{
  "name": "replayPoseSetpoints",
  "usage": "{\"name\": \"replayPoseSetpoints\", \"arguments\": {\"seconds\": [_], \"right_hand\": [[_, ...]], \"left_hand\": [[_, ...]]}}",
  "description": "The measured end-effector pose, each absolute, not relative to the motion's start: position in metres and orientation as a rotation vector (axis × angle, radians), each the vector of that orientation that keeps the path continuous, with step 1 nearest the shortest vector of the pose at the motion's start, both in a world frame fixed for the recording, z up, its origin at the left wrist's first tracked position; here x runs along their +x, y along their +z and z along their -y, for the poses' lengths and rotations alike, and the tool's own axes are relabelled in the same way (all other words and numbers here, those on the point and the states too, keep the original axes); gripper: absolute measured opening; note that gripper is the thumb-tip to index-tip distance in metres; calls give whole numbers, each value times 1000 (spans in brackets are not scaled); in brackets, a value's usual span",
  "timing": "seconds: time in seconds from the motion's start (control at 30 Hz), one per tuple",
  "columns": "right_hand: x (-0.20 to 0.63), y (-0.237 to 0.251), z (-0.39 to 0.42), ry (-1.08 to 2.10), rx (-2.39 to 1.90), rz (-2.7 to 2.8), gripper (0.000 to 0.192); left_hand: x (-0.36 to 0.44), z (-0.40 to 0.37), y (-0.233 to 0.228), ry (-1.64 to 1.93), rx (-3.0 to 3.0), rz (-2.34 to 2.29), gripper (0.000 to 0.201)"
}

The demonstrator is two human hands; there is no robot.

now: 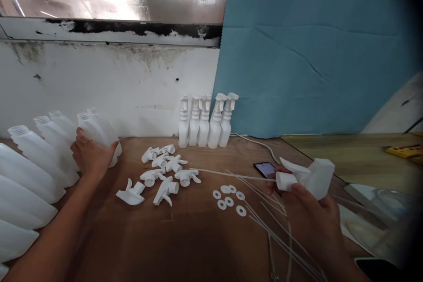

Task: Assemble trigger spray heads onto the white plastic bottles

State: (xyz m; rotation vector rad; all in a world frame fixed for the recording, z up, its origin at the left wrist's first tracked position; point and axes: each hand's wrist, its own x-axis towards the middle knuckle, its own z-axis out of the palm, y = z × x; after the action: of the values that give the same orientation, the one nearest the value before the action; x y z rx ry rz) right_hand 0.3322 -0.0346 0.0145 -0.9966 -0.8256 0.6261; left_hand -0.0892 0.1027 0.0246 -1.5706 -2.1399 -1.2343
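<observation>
My left hand [92, 154] is wrapped round a white open-necked bottle [94, 130] in the group at the left. In my right hand [315, 211] is a white trigger sprayer head [319, 178], held sideways, with a thin dip tube [231, 175] running left from its collar. Several loose trigger sprayer heads [165, 191] lie on the table between my hands. Flat white washers [228, 202] are scattered to the left of my right hand. Loose thin tubes [274, 229] spread below it, partly hidden by my forearm.
Several bottles with sprayer heads fitted [214, 128] stand in a row against the wall. More open bottles [39, 154] crowd the left side. A phone [264, 169] lies behind my right hand, near a white cable [261, 143]. Clear plastic packaging [380, 205] sits at the right.
</observation>
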Motion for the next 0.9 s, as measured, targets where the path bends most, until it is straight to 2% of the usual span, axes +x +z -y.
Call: {"name": "replayPoseSetpoints", "arguments": {"seconds": [0.23, 0.47, 0.8, 0.9], "right_hand": [[339, 21, 24, 956, -797, 719, 28], [352, 17, 16, 1060, -784, 508, 27], [357, 13, 13, 1052, -771, 434, 17], [358, 11, 13, 1060, -751, 504, 24]], "left_hand": [[-69, -98, 41, -1169, -1716, 1961, 82], [-24, -71, 63, -660, -2338, 1162, 63], [-14, -64, 60, -509, -2397, 1046, 67], [-12, -63, 58, -448, -2425, 1049, 72]]}}
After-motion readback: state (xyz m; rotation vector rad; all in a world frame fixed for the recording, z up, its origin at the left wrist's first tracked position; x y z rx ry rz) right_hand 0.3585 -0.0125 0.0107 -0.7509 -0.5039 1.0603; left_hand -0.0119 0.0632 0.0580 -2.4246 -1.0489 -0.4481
